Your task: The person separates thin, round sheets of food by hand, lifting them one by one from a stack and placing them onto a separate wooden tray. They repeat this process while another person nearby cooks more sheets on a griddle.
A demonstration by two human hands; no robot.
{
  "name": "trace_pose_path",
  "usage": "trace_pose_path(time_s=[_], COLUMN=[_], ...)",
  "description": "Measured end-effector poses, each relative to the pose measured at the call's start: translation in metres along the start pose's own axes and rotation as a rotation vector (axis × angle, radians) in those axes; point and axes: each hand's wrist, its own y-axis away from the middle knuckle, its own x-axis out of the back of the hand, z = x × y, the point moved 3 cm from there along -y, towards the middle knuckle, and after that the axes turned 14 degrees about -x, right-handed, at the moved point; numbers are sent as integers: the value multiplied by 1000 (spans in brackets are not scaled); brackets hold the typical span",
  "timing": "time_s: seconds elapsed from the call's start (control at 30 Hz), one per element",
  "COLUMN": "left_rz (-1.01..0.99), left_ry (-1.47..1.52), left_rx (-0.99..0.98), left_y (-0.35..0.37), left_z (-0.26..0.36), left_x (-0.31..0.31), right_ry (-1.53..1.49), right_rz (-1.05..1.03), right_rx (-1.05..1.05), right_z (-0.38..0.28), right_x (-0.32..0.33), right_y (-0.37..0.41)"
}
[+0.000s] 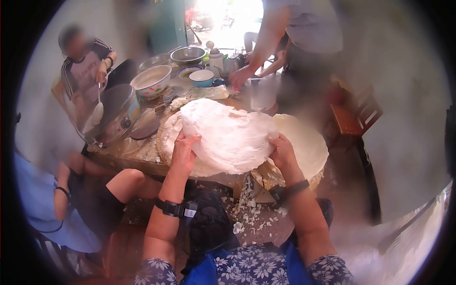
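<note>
A large, thin white sheet of dough [228, 137] with a ragged edge is held up in front of me. My left hand [184, 151] pinches its left side, thumb on top. On the opposite side, my right hand [282, 151] grips the right edge between thumb and fingers. Behind and below it, a round woven tray [162, 137] carries more pale sheets, partly hidden. To the right lies another stack of round cream-coloured sheets [304, 142] on a second woven tray [313, 179].
A wooden table [118, 154] bears a floral enamel basin [151, 81], a metal basin [188, 55], a blue bowl [202, 78] and a kettle [232, 65]. White scraps [251, 209] litter the floor. Several people are around the table. A wooden chair [349, 116] stands right.
</note>
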Motion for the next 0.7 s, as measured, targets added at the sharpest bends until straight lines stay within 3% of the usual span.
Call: trace_pose_path(time_s=[0.27,0.33,0.57,0.7], left_rz=[-130,-159,-201,-197], left_ry=[41,80,-23,-188], left_rx=[86,110,258,423], left_y=[22,27,36,46], left_z=[-60,-89,-190,-244], left_x=[-95,-118,-166,-147], right_ry=[4,426,-66,-37], right_rz=[-28,144,98,239], right_rx=[278,642,409,258], right_z=[-65,-85,-125,-96], right_x=[96,124,202,270], right_y=[43,61,61,15])
